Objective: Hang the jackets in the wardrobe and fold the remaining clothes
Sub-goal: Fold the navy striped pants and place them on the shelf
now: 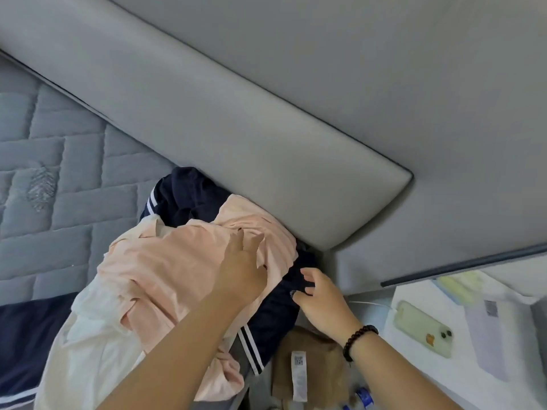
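A heap of clothes lies on the bed against the grey padded headboard point(266, 137). On top is a crumpled peach-pink garment point(165, 267) with a white garment point(88, 350) under it at the left. A navy jacket with white stripes point(275, 315) shows beneath, its other part point(183, 193) sticking out behind the heap. My left hand point(241, 270) rests on the pink garment, fingers spread and pressing into the cloth. My right hand point(321, 300) pinches the navy jacket's edge between thumb and fingers.
A quilted blue-grey bed cover point(59, 161) spreads to the left, with more navy cloth point(26, 335) at the lower left. A tan item with a white label point(299, 371) lies below my right hand. A bedside table point(444, 389) holds a charging green phone point(423, 329).
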